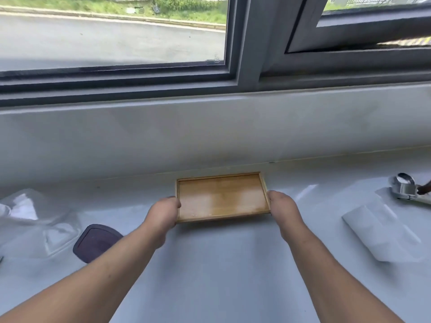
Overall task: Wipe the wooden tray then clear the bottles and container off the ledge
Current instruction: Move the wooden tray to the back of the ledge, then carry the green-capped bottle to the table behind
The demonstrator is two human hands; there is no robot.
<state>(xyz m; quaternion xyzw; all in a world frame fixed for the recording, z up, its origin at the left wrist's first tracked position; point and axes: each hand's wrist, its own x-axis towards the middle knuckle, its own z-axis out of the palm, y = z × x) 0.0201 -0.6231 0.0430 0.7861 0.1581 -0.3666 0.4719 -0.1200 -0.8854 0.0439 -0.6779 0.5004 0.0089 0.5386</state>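
Head view showed left hand [164, 212] and right hand [281, 209] grasping the short ends of the shallow rectangular wooden tray [221, 198] near the white counter's [221, 264] back edge; it seemed light, stiff, best held so.

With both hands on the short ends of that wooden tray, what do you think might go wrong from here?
1. The left hand and right hand grip only the short ends of the wooden tray, so it could tip or slip.
2. Small pale specks near its front left corner might slide onto the white counter if it tilts.
3. The dark lid lies close beside the left forearm, and the folded white cloth to the right; a sideways swing could knock either.
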